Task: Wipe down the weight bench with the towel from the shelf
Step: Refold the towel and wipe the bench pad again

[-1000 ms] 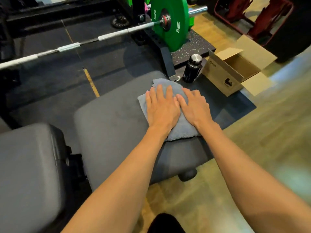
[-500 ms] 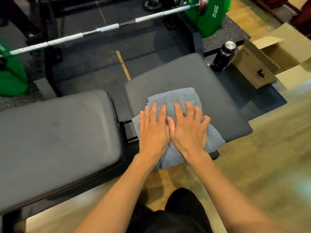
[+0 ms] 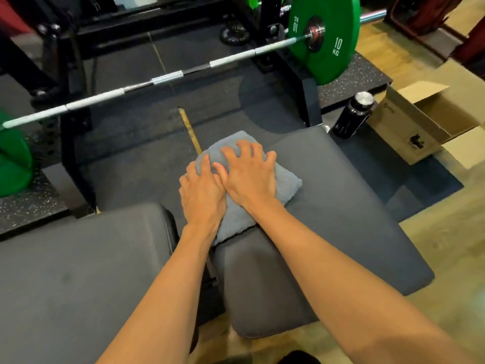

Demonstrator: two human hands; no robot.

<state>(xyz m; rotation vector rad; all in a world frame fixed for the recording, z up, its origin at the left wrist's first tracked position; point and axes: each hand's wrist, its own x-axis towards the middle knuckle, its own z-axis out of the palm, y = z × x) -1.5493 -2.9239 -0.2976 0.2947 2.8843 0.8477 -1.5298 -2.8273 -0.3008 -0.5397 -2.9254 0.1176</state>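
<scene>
Both hands press flat, fingers spread, on the grey towel (image 3: 284, 183) at the far left corner of the bench seat (image 3: 341, 206); left hand (image 3: 202, 195) touches right hand (image 3: 249, 177). Bare pad lies open rightward and nearer. Beyond stand a bottle (image 3: 351, 115), box (image 3: 420, 122) and barbell (image 3: 168, 77).

Both hands cover the towel's (image 3: 284, 183) middle; the left green plate (image 3: 13, 158) is cut by the edge.
</scene>
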